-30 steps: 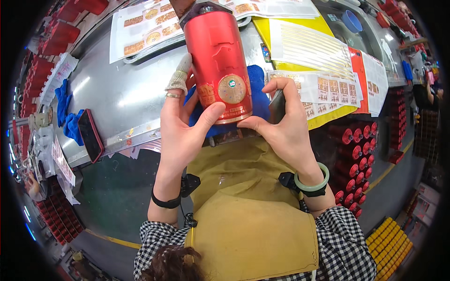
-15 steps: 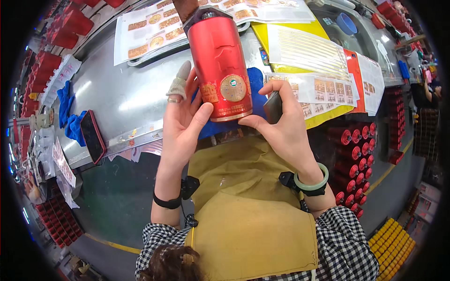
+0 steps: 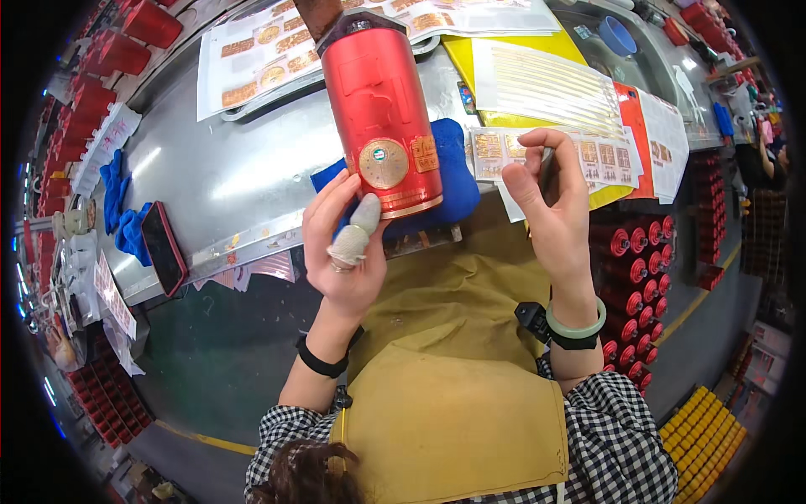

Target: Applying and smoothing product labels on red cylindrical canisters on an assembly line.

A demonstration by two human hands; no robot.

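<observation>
A red bottle with a round gold medallion and gold stickers lies tilted in front of me, its top end against a dark holder. My left hand is at its lower left edge, fingers closed against the base; one finger wears grey and whitish covers. My right hand is raised to the right, apart from the bottle, over a sheet of gold stickers. A dark flat piece is tucked between its fingers and palm, mostly hidden. A blue cloth lies beneath the bottle.
A phone and a blue rag lie on the metal table's left side. More sticker sheets lie at the back. A yellow board and a blue bowl are at the right. Stacked red bottles stand below right.
The bottle has turned, carrying its medallion leftward and bringing another gold sticker into view at the right. My right hand has come off its base and moved right; my left hand has shifted beneath its edge.
</observation>
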